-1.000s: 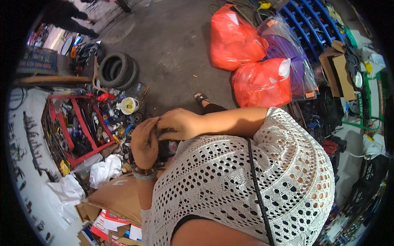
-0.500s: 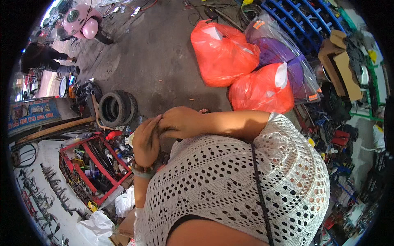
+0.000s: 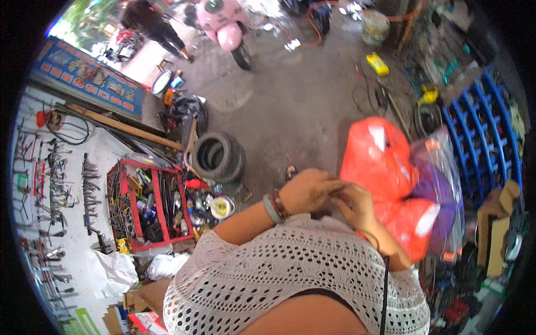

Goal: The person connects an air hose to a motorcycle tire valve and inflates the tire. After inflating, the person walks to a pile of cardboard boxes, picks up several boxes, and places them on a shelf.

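Observation:
My left hand [image 3: 306, 191], with bracelets at the wrist, reaches across the front of my body, fingers curled and touching those of my right hand [image 3: 356, 207]. My right hand is bent at the fingers just right of it. Both are smudged dark, and whatever may be between the fingertips is hidden. Behind my right hand lie two red plastic bags [image 3: 375, 162] and a purple bundle in clear plastic [image 3: 438, 187]. My white crochet top [image 3: 262, 262] fills the lower view.
Stacked tyres [image 3: 231, 162], a red-framed tool crate [image 3: 158, 231] and a bucket [image 3: 222, 207] stand at left, by wall-hung tools [image 3: 90, 190]. A person [image 3: 156, 30] is beside a pink scooter [image 3: 223, 22] at the far end. A blue rack [image 3: 480, 134] and cardboard [image 3: 494, 229] are at right.
The view has swung, bringing more of the scooter, the person and the far floor in. My hands have shifted rightward in the picture, and their clasp has loosened at the fingertips.

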### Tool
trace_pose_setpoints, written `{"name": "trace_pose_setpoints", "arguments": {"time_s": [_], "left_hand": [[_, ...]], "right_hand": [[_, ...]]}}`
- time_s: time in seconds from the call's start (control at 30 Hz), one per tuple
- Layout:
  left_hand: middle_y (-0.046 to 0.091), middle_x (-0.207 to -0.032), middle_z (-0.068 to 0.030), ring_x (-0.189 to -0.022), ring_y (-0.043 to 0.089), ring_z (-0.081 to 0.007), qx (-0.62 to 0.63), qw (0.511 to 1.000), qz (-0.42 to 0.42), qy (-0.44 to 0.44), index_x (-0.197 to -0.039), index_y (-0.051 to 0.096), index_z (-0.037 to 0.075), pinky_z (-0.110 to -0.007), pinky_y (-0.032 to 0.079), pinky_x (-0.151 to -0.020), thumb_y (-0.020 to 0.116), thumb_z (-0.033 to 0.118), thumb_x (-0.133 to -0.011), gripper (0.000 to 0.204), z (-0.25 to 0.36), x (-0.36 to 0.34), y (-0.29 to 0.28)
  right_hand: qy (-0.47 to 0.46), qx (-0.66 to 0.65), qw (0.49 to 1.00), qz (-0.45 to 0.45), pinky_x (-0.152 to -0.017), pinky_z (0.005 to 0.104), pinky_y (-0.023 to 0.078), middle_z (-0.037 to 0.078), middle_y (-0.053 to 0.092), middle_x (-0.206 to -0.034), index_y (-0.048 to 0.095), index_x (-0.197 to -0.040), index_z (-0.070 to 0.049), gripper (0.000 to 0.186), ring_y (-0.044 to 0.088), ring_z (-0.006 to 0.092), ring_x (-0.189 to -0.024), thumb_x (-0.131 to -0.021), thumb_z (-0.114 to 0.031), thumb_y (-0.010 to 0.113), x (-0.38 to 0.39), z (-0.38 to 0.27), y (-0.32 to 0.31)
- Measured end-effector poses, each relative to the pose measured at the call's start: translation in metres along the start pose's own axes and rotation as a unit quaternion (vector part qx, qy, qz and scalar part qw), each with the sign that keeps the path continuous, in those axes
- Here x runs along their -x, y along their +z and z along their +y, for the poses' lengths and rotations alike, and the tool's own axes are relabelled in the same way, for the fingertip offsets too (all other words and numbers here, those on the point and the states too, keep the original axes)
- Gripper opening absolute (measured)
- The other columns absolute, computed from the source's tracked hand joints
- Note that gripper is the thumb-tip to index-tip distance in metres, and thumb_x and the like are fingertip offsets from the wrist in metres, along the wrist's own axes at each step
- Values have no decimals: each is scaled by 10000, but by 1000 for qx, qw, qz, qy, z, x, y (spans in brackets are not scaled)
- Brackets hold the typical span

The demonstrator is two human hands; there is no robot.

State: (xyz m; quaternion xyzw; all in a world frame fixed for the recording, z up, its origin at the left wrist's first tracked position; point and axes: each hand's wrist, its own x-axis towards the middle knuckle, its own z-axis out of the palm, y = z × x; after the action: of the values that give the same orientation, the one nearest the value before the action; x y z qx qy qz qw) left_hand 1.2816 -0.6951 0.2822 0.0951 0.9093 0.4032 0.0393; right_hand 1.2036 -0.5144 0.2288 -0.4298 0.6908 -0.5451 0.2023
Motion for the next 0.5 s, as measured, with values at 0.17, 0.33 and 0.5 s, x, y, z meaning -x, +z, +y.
{"name": "trace_pose_setpoints", "arguments": {"time_s": [0.17, 0.33, 0.5], "left_hand": [[632, -1041, -159, -888, 605, -350, -18, 995, 89, 38, -1272, 561, 74, -424, 475, -743, 591, 53, -798, 476, -50, -6, -52], [654, -1020, -155, -892, 633, -336, 4, 989, 146, -17, -1222, 610, 74, -390, 501, -767, 620, 48, -798, 425, -96, 0, -138], [653, -1019, -153, -887, 637, -331, 4, 982, 185, -32, -1209, 613, 56, -393, 508, -762, 610, 7, -794, 418, -150, 1, -212]], "right_hand": [[-63, -23, 998, -5, -679, 371, 504, 136, 644, -828, 649, -878, -17, 182, 636, 308, -759, -719, -31, 737, -87, 2, 16], [-111, 10, 991, -72, -701, 392, 503, 113, 646, -842, 665, -880, -63, 145, 638, 307, -806, -750, -97, 718, -196, -3, 41], [-171, 30, 975, -139, -769, 407, 481, 102, 645, -905, 668, -915, -86, 164, 623, 308, -863, -775, -165, 698, -301, -11, 63]]}}
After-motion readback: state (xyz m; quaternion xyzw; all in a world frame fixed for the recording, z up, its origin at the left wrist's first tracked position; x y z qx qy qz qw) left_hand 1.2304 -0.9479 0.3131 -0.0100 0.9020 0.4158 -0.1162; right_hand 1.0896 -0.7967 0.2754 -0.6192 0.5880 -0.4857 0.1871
